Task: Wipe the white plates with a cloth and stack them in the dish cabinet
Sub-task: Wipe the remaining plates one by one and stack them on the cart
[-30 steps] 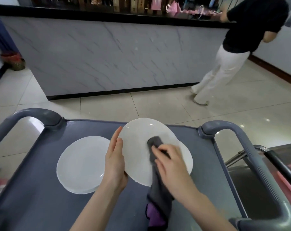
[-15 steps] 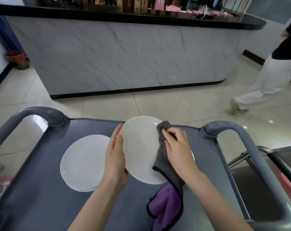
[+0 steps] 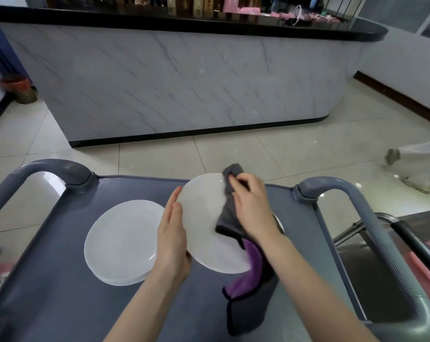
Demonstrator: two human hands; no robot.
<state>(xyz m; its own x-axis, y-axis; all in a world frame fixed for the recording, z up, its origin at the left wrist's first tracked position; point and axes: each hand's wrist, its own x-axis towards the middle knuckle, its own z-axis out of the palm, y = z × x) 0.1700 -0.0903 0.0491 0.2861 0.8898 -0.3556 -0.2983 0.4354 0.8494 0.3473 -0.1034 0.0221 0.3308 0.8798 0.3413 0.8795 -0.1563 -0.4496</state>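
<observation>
Nearest, the loose end of the cloth (image 3: 246, 307) hangs over the cart (image 3: 48, 292). It is soft and napped, dark grey on one face and purple on the other, with a dark bound edge. The cart top is a flat, matte grey tray with a low raised lip.

The left hand (image 3: 172, 243) lies flat with its fingers straight and together, its palm against the left rim of the held plate (image 3: 201, 218). This plate is a round, smooth, glossy white disc, tipped up off the cart. The right hand (image 3: 252, 208) has its fingers curled over a bunched part of the cloth and presses it on the plate's upper right face. A sliver of another white rim shows just beyond the right wrist.

Just to the left lies a stack of plates (image 3: 122, 240), round and white, flat on the tray and apart from the held one. Bare tray lies around the stack on its left and near sides.

At the far corners stand the left handle (image 3: 53, 169) and the right handle (image 3: 344, 191), both rounded grey tubes. Beyond them is open floor (image 3: 159, 159) of pale glossy tiles. Behind that stands a bar (image 3: 184, 82) with a marble-veined front, a rounded right end and a black top. A person's blurred foot (image 3: 416, 166) shows at the right edge.
</observation>
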